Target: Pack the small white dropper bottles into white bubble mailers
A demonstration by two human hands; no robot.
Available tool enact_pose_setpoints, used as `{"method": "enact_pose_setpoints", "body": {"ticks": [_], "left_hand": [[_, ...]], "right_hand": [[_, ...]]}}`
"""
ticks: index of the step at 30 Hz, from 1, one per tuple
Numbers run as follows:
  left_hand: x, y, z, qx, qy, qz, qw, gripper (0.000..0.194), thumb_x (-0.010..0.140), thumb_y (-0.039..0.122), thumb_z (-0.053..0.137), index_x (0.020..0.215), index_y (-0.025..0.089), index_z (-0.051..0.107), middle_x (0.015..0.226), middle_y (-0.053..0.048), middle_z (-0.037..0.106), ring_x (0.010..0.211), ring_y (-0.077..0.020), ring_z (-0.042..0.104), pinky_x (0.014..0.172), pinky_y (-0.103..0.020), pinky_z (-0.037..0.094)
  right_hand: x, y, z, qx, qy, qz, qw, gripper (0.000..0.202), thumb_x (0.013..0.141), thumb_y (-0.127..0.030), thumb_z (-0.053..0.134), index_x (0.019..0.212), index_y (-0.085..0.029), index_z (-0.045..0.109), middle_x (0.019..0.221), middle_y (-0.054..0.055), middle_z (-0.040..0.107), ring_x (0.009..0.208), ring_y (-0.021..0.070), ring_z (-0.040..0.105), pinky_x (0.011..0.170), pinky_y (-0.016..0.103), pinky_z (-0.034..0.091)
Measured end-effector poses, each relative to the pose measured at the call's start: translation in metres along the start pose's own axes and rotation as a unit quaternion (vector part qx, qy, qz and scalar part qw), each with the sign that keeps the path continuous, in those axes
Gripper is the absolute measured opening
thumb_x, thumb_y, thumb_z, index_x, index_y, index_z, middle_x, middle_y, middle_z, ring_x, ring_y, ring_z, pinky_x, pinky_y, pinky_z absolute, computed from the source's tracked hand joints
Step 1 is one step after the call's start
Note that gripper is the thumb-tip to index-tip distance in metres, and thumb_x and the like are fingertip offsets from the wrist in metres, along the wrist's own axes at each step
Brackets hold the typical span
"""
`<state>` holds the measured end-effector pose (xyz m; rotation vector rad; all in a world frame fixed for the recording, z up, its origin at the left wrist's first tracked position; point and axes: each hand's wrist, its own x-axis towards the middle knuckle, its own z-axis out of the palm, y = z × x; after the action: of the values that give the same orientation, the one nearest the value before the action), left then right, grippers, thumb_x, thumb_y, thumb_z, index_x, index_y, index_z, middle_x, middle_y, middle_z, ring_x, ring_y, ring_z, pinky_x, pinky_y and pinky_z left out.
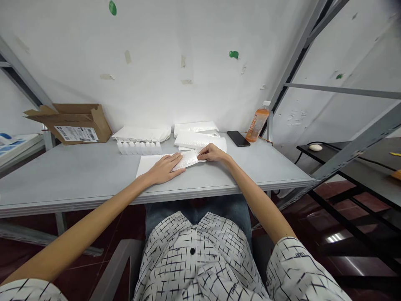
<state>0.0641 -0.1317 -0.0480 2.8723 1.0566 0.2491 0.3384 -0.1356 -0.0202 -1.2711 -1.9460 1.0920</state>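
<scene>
A white bubble mailer [189, 160] lies on the grey table in front of me. My left hand [166, 168] rests flat on it, fingers stretched out toward the right. The fingers of my right hand [211, 153] are pinched on the mailer's right end. Under my left hand, part of a white sheet or envelope [144, 164] sticks out to the left. Just behind stands a row of several small white plastic bottles [139, 147]. More white bubble mailers [200, 140] are piled behind my right hand.
An open cardboard box [77, 124] with a label sits at the back left. A stack of white envelopes [142, 133] lies near the wall. At the back right are a black phone [238, 138] and an orange drink bottle [258, 121]. Metal posts frame the table [78, 175].
</scene>
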Motion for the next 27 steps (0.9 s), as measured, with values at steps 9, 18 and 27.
{"method": "enact_pose_setpoints", "body": {"ticks": [9, 18, 27], "left_hand": [[-0.001, 0.0, 0.001, -0.001, 0.003, 0.0, 1.0, 0.083, 0.097, 0.072, 0.021, 0.159, 0.016, 0.028, 0.164, -0.011, 0.025, 0.152, -0.0277, 0.026, 0.124, -0.045, 0.021], [-0.001, 0.001, 0.0, 0.0, 0.002, -0.005, 1.0, 0.086, 0.097, 0.072, 0.02, 0.158, 0.013, 0.031, 0.164, -0.012, 0.027, 0.152, -0.0281, 0.027, 0.125, -0.045, 0.02], [-0.001, 0.004, -0.003, 0.005, -0.002, -0.01, 1.0, 0.087, 0.097, 0.071, 0.019, 0.157, 0.009, 0.032, 0.164, -0.013, 0.028, 0.151, -0.0284, 0.027, 0.125, -0.042, 0.02]], "right_hand": [[-0.006, 0.002, -0.012, 0.015, 0.068, 0.004, 0.998, 0.029, 0.065, -0.04, 0.077, 0.072, -0.012, 0.074, 0.053, 0.0, 0.058, 0.043, 0.0091, 0.045, 0.047, 0.026, 0.03], [-0.001, 0.008, -0.002, -0.018, 0.021, -0.016, 1.0, 0.027, 0.066, -0.039, 0.073, 0.068, -0.012, 0.07, 0.052, -0.004, 0.047, 0.05, 0.0069, 0.034, 0.05, 0.026, 0.024], [0.004, 0.006, 0.006, -0.063, 0.036, -0.028, 0.997, 0.026, 0.064, -0.035, 0.065, 0.051, -0.015, 0.054, 0.051, -0.006, 0.039, 0.054, 0.0068, 0.031, 0.053, 0.025, 0.023]]}}
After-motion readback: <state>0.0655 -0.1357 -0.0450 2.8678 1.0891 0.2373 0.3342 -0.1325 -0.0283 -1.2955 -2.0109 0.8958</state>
